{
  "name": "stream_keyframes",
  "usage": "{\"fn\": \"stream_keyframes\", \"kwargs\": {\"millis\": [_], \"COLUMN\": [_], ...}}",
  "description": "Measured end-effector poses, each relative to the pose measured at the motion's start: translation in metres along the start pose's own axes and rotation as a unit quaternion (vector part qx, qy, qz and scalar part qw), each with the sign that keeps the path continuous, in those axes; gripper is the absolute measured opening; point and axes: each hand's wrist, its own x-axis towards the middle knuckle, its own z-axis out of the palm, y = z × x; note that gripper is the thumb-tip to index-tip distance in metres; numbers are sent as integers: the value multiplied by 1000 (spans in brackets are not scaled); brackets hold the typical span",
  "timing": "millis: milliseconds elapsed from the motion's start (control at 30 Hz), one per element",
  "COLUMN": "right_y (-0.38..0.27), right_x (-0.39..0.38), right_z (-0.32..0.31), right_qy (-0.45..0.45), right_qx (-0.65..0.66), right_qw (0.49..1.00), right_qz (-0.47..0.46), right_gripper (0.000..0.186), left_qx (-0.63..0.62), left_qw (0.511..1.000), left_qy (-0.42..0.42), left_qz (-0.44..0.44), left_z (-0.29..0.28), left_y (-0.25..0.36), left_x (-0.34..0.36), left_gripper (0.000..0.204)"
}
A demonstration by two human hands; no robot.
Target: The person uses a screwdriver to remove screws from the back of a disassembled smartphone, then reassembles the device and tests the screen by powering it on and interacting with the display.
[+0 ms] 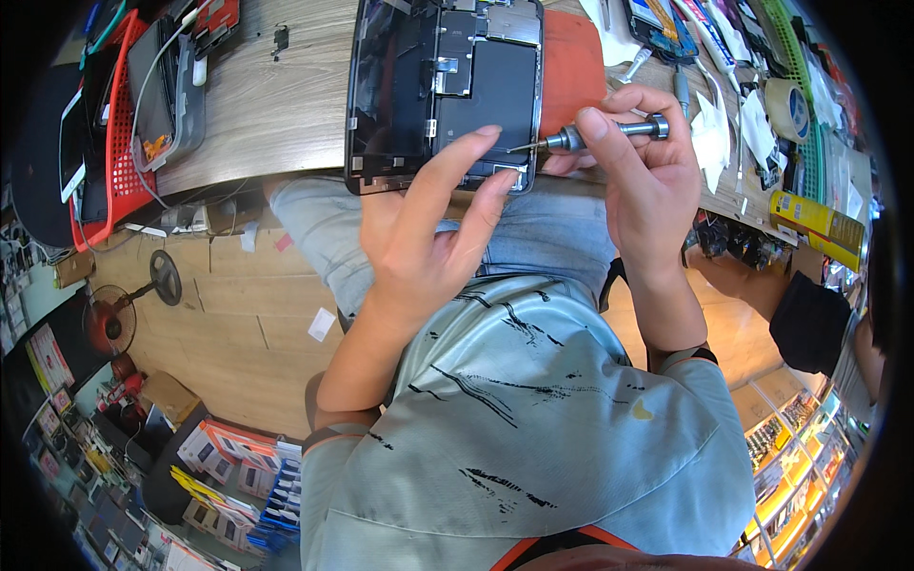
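Note:
An opened smartphone (pixel 490 105) lies at the table's front edge, its dark screen half (pixel 390 86) folded out to the left and its inner parts showing. My left hand (pixel 424 228) grips the phone's near end. Its index finger and thumb reach over the inside, apart from each other, while the other fingers are partly hidden under the near edge. My right hand (pixel 652 181) is closed round a grey metal precision screwdriver (pixel 571 139), held nearly level. The screwdriver's thin tip points left, over the phone's lower right part; whether it touches a screw is too small to tell.
An orange-red pad (pixel 571 67) lies right of the phone. Farther right are a tape roll (pixel 786 109), a yellow can (pixel 817 228), white scraps and several tools. A red basket (pixel 119 143) and clear bin (pixel 186 124) stand left. Another person's arm (pixel 743 281) shows at right.

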Motion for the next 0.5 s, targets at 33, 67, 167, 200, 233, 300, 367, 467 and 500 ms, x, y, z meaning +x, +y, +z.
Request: {"fn": "stream_keyframes", "kwargs": {"millis": [33,67,167,200,233,300,367,467,500], "right_y": [0,1,4,3,3,5,5,5,5], "right_x": [1,1,2,2,2,2,2,2,2], "right_z": [1,2,3,2,2,1,1,1,1], "right_qy": [-1,-5,-14,-16,-18,-21,-23,-23,-22], "right_qx": [0,2,2,-2,-6,-1,3,5,4], "right_qw": [1000,1000,1000,1000,1000,1000,1000,1000,1000], "right_qz": [-3,-7,-13,-12,-11,-12,-13,-12,-12], "right_gripper": [35,34,34,33,33,32,32,32,32], "left_qx": [-2,-4,-9,-11,-13,-7,-2,3,3], "left_qw": [1000,1000,1000,999,999,999,999,1000,1000], "left_qy": [-4,4,20,19,19,29,33,29,28], "left_qz": [-6,-4,-11,-23,-36,-20,-12,-10,-8], "left_z": [0,1,5,5,5,7,8,6,6], "left_y": [1,0,0,2,3,0,-1,1,1], "left_x": [0,0,-1,-2,-3,-3,-3,-1,0], "left_gripper": [35,33,28,27,25,23,22,21,20]}}
